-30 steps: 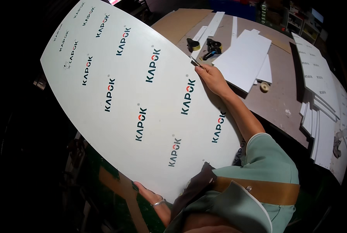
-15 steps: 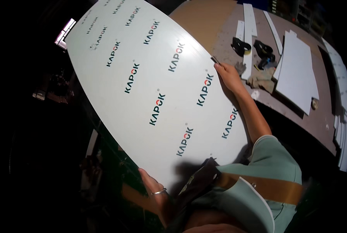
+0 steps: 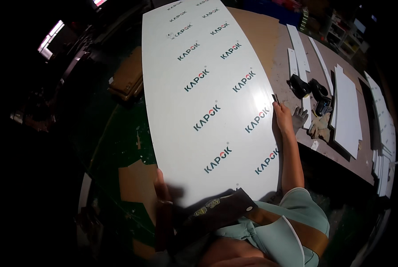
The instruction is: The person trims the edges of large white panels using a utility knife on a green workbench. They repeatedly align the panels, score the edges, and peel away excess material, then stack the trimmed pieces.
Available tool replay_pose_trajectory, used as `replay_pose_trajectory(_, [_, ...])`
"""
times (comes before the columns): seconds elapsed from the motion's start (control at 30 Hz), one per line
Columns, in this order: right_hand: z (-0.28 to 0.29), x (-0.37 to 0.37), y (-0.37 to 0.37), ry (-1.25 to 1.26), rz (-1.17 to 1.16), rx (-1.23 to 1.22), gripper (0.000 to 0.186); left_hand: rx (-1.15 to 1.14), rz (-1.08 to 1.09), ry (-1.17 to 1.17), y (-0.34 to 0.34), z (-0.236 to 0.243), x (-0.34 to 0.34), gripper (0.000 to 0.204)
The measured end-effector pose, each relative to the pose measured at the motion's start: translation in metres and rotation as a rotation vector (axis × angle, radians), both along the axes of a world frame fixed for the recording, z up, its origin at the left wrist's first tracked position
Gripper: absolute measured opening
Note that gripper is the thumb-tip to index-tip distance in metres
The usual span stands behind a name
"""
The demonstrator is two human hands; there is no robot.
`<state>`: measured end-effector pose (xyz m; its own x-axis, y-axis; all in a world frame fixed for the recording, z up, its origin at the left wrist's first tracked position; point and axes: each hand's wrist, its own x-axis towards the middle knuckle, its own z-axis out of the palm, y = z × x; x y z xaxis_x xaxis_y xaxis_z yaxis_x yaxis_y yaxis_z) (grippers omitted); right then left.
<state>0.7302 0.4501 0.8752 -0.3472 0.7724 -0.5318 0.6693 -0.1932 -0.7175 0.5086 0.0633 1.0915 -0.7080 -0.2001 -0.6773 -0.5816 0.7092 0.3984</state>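
Note:
A long white panel (image 3: 185, 147), printed with rows of repeated dark lettering, stretches away in front of my body. My right hand (image 3: 284, 119) is closed on its right edge, and a small dark slim tool (image 3: 275, 97) sticks up by the thumb; its kind is unclear. On the left edge near me, my left hand (image 3: 161, 186) grips the panel, its fingers mostly hidden behind. The near end of the panel lies against a dark apron (image 3: 221, 207) at my front.
The worktable (image 3: 317, 155) on the right holds white strips (image 3: 299, 49), white sheets (image 3: 346, 115), black tape-like rolls (image 3: 300, 86) and gloves (image 3: 320, 127). More panels (image 3: 382, 115) stand at far right. Brown cardboard (image 3: 138, 182) lies on the green floor at left, with a brown stack (image 3: 127, 75) farther off.
The panel now points more straight ahead, its far end having shifted right in view. Both hands keep their hold on its edges. More of the floor at left shows.

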Motion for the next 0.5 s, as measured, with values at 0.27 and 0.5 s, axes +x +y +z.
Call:
replay_pose_trajectory(0.27, [-0.205,-0.175,0.025,-0.17,-0.232,0.075,0.041,0.427,-0.005,-0.183,0.037,-0.314,-0.288,0.054])
replay_pose_trajectory(0.5, [-0.371,-0.297,0.077,-0.331,-0.363,0.046,0.043,0.401,-0.169,-0.381,0.138,-0.533,-0.496,0.05])
